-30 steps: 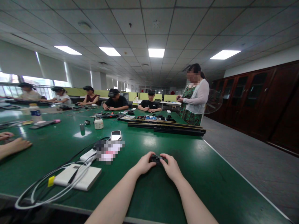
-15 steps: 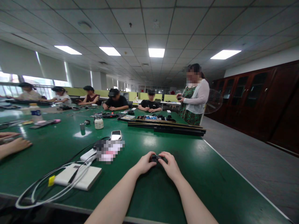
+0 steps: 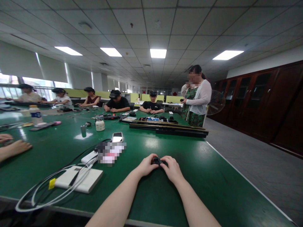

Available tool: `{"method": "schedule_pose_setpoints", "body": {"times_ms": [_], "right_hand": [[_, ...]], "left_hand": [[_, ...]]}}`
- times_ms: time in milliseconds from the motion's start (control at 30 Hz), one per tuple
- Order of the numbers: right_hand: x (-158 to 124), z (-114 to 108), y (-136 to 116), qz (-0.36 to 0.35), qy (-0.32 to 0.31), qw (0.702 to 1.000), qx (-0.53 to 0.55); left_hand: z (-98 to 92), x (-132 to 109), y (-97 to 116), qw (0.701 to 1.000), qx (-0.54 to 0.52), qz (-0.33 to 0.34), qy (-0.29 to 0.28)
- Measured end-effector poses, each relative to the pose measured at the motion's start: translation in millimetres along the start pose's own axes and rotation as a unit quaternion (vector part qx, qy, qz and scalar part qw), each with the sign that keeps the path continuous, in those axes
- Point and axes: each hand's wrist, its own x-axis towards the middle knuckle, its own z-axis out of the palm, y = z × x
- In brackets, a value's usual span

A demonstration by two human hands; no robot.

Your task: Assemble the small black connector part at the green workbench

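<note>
A small dark object [image 3: 157, 161], black and partly see-through, is held just above or on the green table [image 3: 213, 176]. Its exact kind is too small to make out. My left hand [image 3: 148, 164] grips its left side between thumb and fingers. On the other side, my right hand [image 3: 171, 167] pinches its right edge with thumb and fingertips. Both hands are curled round it, so its ends are partly hidden.
Left of my forearms lie a white power bank [image 3: 79, 179] with looped cables, a phone [image 3: 117, 137] and a white jar [image 3: 100, 125]. Long black bars [image 3: 180, 131] lie across the table ahead. A neighbour's hand [image 3: 20, 147] rests at far left. Several people sit beyond.
My right hand's fingers have shifted slightly over the small dark object, which has turned a little. Beyond the table, a standing person has raised a hand toward the head.
</note>
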Motion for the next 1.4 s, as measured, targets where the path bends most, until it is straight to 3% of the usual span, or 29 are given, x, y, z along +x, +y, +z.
{"method": "schedule_pose_setpoints", "body": {"times_ms": [267, 533, 733, 1400], "right_hand": [[0, 2, 1, 0.006, -0.022, 1.000, 0.000], [-1, 2, 1, 0.038, 0.009, 0.990, 0.135], [-1, 6, 8, 0.071, -0.002, 0.980, 0.188], [1, 11, 14, 0.094, -0.033, 0.967, 0.233]], "left_hand": [[-1.4, -2, 4, 1.000, 0.019, 0.005, -0.002], [-1.3, -2, 5, 1.000, 0.016, 0.001, 0.002], [-1.9, -2, 4, 1.000, 0.008, 0.002, 0.001], [-2.2, -3, 9, 1.000, -0.002, -0.010, 0.003]]}}
